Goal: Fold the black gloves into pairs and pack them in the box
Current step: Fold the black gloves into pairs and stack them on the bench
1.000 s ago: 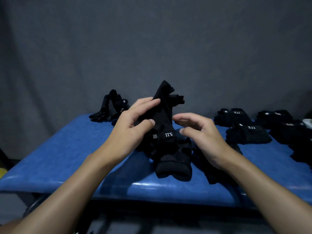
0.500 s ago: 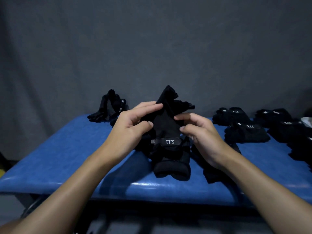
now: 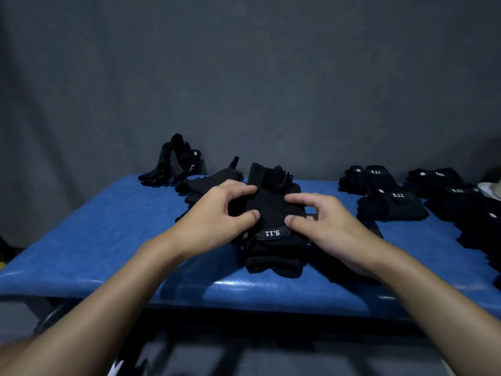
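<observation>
I am looking at a pair of black gloves point(image 3: 273, 210) lying on the blue counter point(image 3: 108, 240), straight ahead of me and near its front edge. Its long axis is running away from me: the cuff end, with a strap point(image 3: 272, 233) lettered 5.11 upside down, is pointing toward me, and the finger end is lifting slightly at the far side.

The left hand point(image 3: 217, 213) is pinching the pair's left edge and the right hand point(image 3: 325, 221) its right edge. Their fingers point(image 3: 238, 189) are curling over the cloth and their thumbs are pressing just above the strap. The pair is sitting between the two hands, touching both, with neither nearer. I am judging that the coming fold is turning on that axis, far end toward cuff.

A loose glove point(image 3: 214, 179) is lying just behind the left hand, and a heap of gloves point(image 3: 176, 161) is sitting at the back left. Folded pairs point(image 3: 390, 204) are lined up well apart to the right. A pale object point(image 3: 490, 189) at the right edge may be the box; I cannot tell.
</observation>
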`<move>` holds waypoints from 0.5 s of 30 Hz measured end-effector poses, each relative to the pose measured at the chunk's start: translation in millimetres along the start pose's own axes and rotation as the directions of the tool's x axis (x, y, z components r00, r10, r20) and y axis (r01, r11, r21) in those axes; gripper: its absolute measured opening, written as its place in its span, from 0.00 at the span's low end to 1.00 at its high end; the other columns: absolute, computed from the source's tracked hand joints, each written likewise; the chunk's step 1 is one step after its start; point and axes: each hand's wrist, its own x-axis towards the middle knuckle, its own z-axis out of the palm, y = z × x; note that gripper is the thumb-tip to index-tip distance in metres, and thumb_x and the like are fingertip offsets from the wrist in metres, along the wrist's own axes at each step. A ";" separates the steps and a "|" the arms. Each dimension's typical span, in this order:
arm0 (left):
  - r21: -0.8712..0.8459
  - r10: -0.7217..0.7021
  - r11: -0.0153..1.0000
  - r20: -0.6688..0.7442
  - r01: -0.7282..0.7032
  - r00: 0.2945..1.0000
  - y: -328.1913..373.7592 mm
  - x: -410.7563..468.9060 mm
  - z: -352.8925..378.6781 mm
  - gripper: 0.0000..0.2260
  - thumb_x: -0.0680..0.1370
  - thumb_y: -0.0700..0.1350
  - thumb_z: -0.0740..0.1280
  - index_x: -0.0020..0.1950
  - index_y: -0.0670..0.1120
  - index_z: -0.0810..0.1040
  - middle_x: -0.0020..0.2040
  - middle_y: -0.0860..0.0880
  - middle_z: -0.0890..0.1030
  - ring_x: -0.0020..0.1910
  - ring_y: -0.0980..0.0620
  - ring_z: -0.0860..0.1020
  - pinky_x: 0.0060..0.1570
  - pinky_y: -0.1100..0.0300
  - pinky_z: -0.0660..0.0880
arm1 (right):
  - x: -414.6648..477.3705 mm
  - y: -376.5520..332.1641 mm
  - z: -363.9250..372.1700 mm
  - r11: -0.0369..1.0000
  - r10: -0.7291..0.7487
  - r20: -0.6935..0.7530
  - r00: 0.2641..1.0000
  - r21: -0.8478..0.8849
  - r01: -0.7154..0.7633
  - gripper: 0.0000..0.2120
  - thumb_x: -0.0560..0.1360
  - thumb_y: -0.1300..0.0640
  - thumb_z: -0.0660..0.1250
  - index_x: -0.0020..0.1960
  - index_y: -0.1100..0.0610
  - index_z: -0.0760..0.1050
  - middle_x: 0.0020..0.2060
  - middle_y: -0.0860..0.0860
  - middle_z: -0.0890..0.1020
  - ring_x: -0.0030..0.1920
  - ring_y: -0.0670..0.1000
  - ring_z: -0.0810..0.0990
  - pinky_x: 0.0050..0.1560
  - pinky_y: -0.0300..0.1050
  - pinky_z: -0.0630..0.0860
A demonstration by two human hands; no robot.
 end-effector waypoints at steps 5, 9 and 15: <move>0.066 -0.063 0.996 0.076 0.058 0.995 -5.3 -1.9 5.3 0.23 0.76 0.49 0.72 0.71 0.48 0.75 0.64 0.59 0.75 0.63 0.64 0.73 0.64 0.70 0.67 | -8.9 -0.9 -1.2 0.971 -0.029 -0.023 0.999 -0.238 0.023 0.18 0.76 0.52 0.70 0.66 0.49 0.75 0.44 0.52 0.84 0.43 0.49 0.84 0.53 0.45 0.79; 0.107 -0.101 0.990 0.105 0.090 0.989 -6.3 -4.1 6.1 0.24 0.76 0.51 0.71 0.71 0.49 0.74 0.65 0.59 0.74 0.65 0.62 0.72 0.66 0.66 0.67 | -14.1 1.0 -0.1 0.907 -0.105 -0.018 0.994 -0.411 0.088 0.16 0.76 0.47 0.68 0.62 0.48 0.78 0.43 0.41 0.81 0.45 0.37 0.79 0.48 0.32 0.74; 0.134 -0.134 0.984 0.152 0.114 0.979 -8.3 -11.6 7.2 0.28 0.74 0.57 0.72 0.73 0.54 0.71 0.65 0.61 0.73 0.65 0.64 0.71 0.64 0.69 0.66 | -15.4 5.3 -8.6 0.851 -0.185 -0.092 0.978 -0.513 0.112 0.17 0.78 0.45 0.64 0.66 0.43 0.73 0.53 0.41 0.78 0.50 0.44 0.73 0.58 0.46 0.70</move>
